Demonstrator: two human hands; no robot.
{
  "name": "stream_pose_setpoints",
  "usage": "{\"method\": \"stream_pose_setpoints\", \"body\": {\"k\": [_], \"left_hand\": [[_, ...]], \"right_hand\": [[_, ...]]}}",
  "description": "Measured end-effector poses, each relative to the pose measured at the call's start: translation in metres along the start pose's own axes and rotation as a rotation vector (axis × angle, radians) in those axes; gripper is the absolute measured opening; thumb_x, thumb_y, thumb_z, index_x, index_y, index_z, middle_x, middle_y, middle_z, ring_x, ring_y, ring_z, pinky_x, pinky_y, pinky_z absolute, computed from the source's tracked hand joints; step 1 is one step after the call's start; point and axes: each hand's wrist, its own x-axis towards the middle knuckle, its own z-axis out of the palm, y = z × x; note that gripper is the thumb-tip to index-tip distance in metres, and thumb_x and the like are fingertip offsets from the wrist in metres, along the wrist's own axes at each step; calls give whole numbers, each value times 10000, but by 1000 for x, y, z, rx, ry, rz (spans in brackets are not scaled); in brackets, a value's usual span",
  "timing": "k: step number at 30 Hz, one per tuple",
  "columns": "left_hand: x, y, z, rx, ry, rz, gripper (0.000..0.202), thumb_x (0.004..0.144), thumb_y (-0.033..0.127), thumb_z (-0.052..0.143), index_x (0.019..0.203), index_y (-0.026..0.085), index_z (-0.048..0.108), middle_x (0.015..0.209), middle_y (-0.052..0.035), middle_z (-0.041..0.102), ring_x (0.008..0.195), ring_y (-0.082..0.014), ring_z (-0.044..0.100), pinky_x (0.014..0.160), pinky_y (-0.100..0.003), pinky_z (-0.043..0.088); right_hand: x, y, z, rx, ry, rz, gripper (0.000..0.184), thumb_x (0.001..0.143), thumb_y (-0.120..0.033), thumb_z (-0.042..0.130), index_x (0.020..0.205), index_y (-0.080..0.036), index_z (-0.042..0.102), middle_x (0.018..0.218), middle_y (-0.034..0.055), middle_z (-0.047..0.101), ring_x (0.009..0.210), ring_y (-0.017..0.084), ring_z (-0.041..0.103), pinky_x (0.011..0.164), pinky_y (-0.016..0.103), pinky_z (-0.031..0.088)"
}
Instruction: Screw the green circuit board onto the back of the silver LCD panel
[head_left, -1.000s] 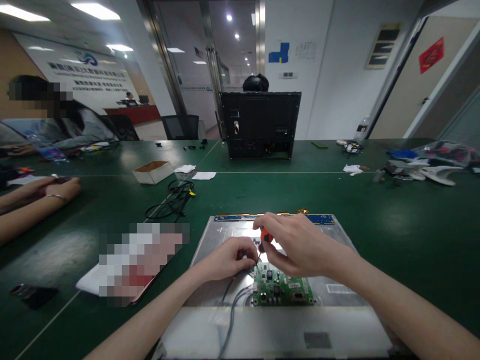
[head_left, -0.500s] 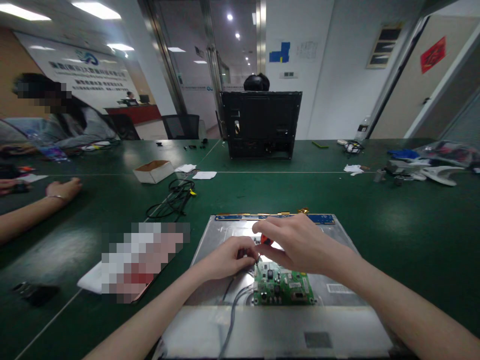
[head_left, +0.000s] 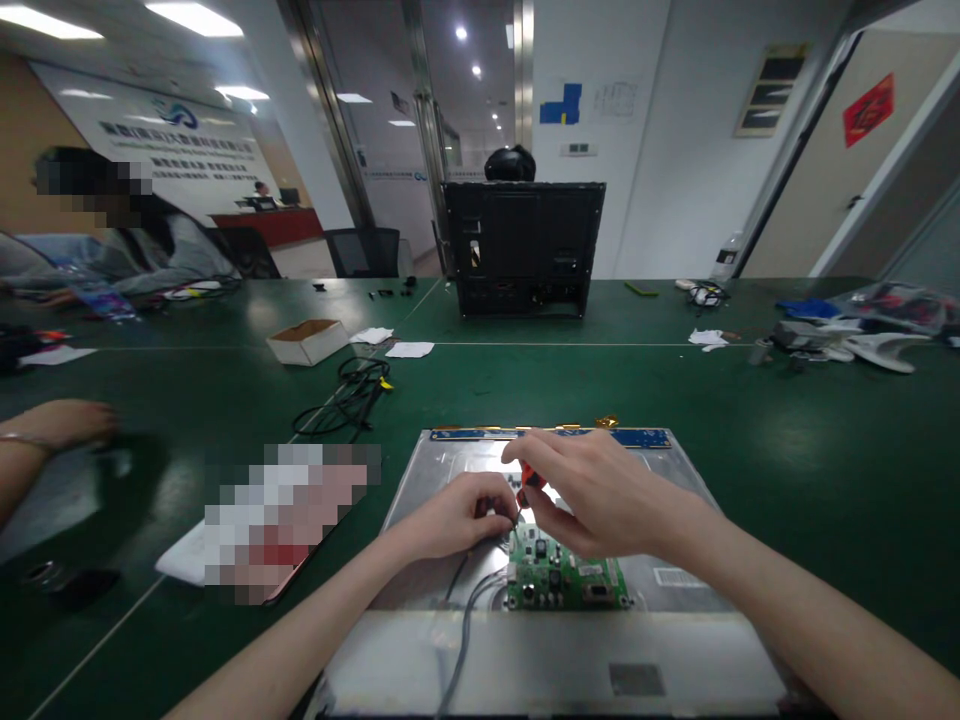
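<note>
A small red-handled screwdriver (head_left: pixel 532 478) stands nearly upright in the fingers of my right hand (head_left: pixel 607 492), its thin shaft pointing down at the upper left corner of a green circuit board (head_left: pixel 570 582). At that corner my left hand (head_left: pixel 459 517) has its thumb and fingers pinched together; what is between them is hidden. The board lies on the silvery metal back of a display panel (head_left: pixel 405 655). Grey cables (head_left: pixel 466 630) run from the board's left side towards me. Along the panel's far edge is a narrow blue circuit strip (head_left: pixel 651 438).
Left of the panel lie a blurred-out flat item (head_left: pixel 289 530) and a coiled black cable (head_left: pixel 352 395). Farther off are an open white box (head_left: pixel 307 345) and a black monitor housing (head_left: pixel 525 250). Another person's hand (head_left: pixel 64 425) is at the far left. Parts and bags (head_left: pixel 832 335) sit at right.
More of the red handle shows as my right fingers have shifted slightly. My left hand stays in place. The other person's hand at left has moved nearer and is blurred.
</note>
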Motion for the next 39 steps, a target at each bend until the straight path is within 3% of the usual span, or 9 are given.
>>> {"method": "stream_pose_setpoints", "body": {"k": [24, 34, 39], "left_hand": [[0, 4, 0, -3, 21, 14, 51, 773, 165, 599, 808, 158, 636, 751, 1, 631, 702, -162, 551, 664, -264, 429], [0, 4, 1, -17, 11, 11, 30, 777, 188, 635, 774, 161, 622, 728, 15, 615, 668, -142, 527, 624, -238, 416], [0, 1, 1, -8, 13, 10, 27, 775, 158, 610, 792, 161, 631, 764, 2, 635, 696, -153, 539, 652, -254, 428]], "right_hand": [[1, 6, 7, -47, 79, -7, 200, 962, -305, 446, 1053, -149, 533, 891, 46, 676, 666, 143, 579, 512, 264, 262], [0, 0, -3, 8, 0, -14, 259, 839, -203, 457, 1080, -128, 518, 984, 76, 622, 660, 134, 485, 530, 282, 293], [0, 1, -1, 1, 5, -9, 274, 845, -186, 459, 1110, -135, 503, 971, 68, 635, 651, 128, 501, 517, 277, 284]]}}
